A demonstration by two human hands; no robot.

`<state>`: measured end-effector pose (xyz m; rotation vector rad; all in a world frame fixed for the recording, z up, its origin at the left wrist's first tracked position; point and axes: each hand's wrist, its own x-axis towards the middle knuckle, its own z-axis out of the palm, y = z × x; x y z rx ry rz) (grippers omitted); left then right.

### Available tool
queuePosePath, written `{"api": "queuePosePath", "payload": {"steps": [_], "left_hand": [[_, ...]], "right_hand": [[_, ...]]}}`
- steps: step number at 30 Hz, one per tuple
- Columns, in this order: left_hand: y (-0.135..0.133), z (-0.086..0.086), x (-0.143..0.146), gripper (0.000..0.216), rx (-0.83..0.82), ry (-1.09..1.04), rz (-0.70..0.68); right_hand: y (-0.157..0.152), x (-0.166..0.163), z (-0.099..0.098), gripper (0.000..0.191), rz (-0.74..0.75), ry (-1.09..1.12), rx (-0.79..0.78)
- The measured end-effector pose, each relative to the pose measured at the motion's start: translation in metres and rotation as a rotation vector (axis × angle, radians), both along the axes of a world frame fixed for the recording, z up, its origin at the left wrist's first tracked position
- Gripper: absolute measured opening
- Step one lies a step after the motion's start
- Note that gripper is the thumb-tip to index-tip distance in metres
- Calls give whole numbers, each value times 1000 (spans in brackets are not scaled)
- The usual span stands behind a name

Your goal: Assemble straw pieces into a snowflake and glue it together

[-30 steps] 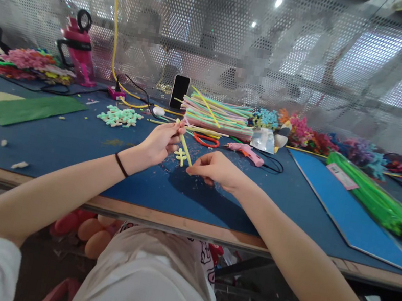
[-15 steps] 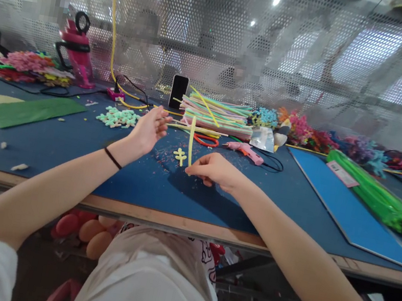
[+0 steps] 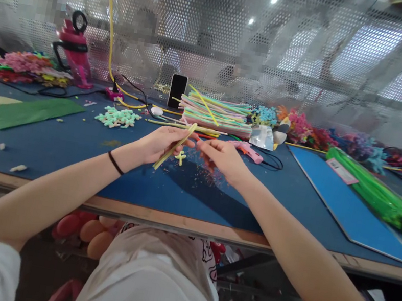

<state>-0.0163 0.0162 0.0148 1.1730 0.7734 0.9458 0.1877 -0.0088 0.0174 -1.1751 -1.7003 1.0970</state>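
My left hand is closed around a pale yellow pipe cleaner, which slants from lower left to upper right across the fingers. My right hand is just right of it, its fingers drawn together. A bit of red shows at those fingertips; whether they grip it or it lies behind them I cannot make out. Between and below the hands, a small pale yellow piece with looped arms lies on the blue tabletop.
Behind the hands stand a stack of pastel pipe cleaners and a phone. A pink glue gun lies beyond my right hand. Mint-green shaped pieces are at left; a blue board and a green bundle are at right.
The yellow pipe cleaner has passed from my right hand to my left and now slants. My left hand has come down and rightward; my right hand has moved slightly away from me.
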Motion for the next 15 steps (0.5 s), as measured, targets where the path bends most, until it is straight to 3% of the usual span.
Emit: {"api": "queuePosePath", "payload": {"steps": [4,11,15], "left_hand": [[-4,-1,1,14,94,73,-148],[-9,-1,2,20,30,134,-247],[-8,-4,1,23,-18,102,-300]], "right_hand": [[8,9,4,40,6,77,158],[9,16,4,31,59,-186,475],[3,16,6,26,140,-254,533]]}}
